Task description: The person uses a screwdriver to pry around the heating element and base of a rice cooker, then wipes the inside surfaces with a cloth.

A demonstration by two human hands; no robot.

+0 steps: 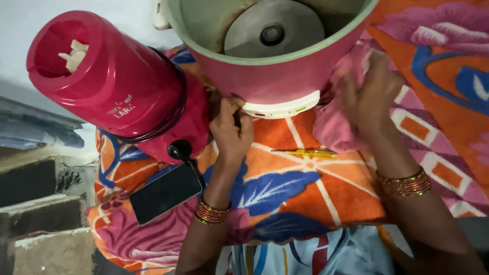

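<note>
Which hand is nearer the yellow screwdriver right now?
Left. The left hand is just up-left of the yellow screwdriver; the right hand is farther, above it on a pink cloth.

Pale floor [30, 30] upper left, grey stone steps [35, 203] lower left, under soft even light

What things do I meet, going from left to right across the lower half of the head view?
Black phone → left hand → yellow screwdriver → right hand on the pink cloth.

Floral cloth [305, 188], cooker [270, 76], blender [117, 86], phone [165, 192], screwdriver [304, 152]
</note>
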